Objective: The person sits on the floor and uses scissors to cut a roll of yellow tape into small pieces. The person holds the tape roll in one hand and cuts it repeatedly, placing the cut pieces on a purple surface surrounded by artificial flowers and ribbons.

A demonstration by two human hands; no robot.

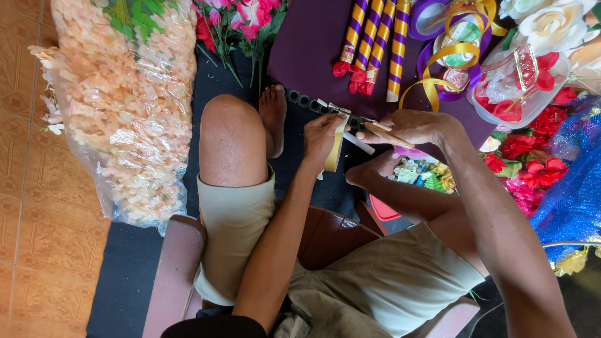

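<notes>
My left hand [322, 134] pinches a gold ribbon strip [334, 153] that hangs down from its fingers. My right hand [410, 127] grips a thin wooden stick [389, 134] together with a white paper piece [359, 143], fingertips almost meeting the left hand. Both hands work above my bent knees, over a black strip with round holes [307, 102] lying on the dark mat.
A large clear bag of peach artificial flowers [125, 106] lies at left. Purple-and-gold wrapped sticks [372, 37], ribbon rolls [451, 44], a plastic container [519, 81] and red and white fake flowers [532, 147] crowd the purple cloth [307, 44]. Blue mesh [573, 188] is at right.
</notes>
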